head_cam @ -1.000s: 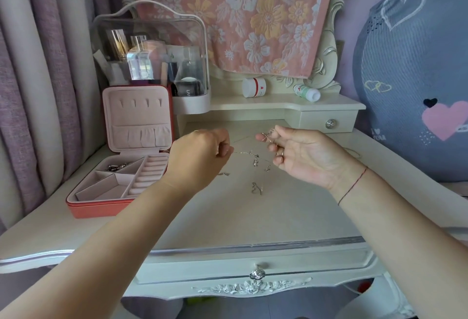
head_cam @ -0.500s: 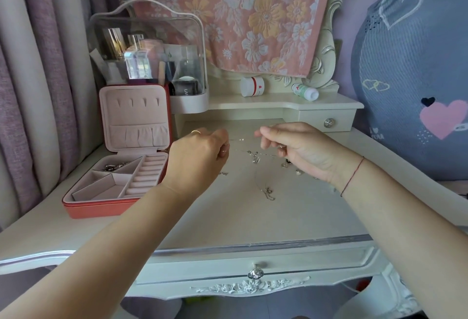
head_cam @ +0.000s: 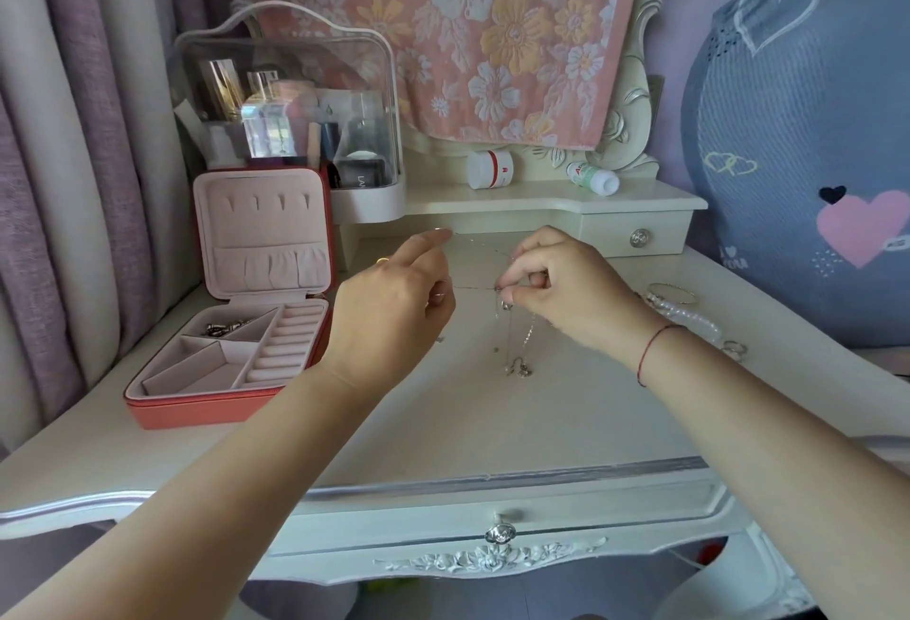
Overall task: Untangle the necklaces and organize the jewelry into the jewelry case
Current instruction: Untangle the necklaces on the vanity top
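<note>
Tangled silver necklaces (head_cam: 516,338) are teased apart above a cream tabletop (head_cam: 492,432). The right hand (head_cam: 566,289) pinches the knot between thumb and forefinger. Loose chain hangs straight below it, and small pendants appear to rest on the tabletop. The left hand (head_cam: 394,309), fingers curled and forefinger raised, holds a thin strand drawn taut across the gap between the two hands. Just how its fingertips grip is hidden behind the back of the hand.

The open pink jewelry case (head_cam: 207,410) sits on the tabletop just outside the left hand, its lid upright and a few small metal pieces in a back compartment. Bangles (head_cam: 672,292) and a pearl bracelet (head_cam: 689,319) lie just past the right wrist.

The untangling looks far from done, and nothing held is near the case yet. Done well, this step likely calls for slack rather than pull: ease the taut strand, keep the knot pinned lightly, and feed one free end back through the loops. Tugging could tighten the knot or snap a fine link.
</note>
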Available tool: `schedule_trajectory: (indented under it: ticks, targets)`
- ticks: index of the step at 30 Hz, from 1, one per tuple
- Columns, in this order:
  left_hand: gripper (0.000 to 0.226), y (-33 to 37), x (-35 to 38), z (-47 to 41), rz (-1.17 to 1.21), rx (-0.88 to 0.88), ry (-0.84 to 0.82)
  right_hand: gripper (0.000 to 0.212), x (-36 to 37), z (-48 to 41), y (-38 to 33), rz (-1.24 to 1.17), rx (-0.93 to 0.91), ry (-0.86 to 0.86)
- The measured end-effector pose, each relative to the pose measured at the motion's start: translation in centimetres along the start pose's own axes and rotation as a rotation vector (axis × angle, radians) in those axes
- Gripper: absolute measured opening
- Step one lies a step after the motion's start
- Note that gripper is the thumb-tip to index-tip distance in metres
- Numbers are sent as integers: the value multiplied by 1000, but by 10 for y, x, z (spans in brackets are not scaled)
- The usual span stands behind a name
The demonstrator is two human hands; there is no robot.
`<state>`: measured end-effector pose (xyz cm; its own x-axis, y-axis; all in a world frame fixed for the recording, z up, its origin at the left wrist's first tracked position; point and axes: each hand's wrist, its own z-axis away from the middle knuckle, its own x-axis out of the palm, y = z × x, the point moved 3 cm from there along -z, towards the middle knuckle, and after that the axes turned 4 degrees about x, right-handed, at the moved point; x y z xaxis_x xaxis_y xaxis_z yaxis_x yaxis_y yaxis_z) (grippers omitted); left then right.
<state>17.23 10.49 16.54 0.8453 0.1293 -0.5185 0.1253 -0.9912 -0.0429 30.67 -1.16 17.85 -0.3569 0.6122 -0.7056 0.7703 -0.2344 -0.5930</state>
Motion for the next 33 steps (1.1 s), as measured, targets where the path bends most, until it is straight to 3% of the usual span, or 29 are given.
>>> schedule_trajectory:
  ticks: [5,9,13,17,20,33]
  targets:
    - [29,6,2,5,118,-134,-30,12,-5,3,-1,-257,89,-10]
    - [25,9,8,6,244,-350,-178,17,-5,4,-1,-431,142,-43]
    - [35,11,11,4,563,-514,-211,14,-1,5,-1,-464,200,-104]
    - [13,17,13,2,853,-657,-242,17,0,7,-2,-488,231,-111]
    - [12,22,15,1,962,-744,-275,17,1,7,-4,-531,252,-111]
    - [12,17,16,3,973,-879,-246,10,2,6,5,-614,255,-106]
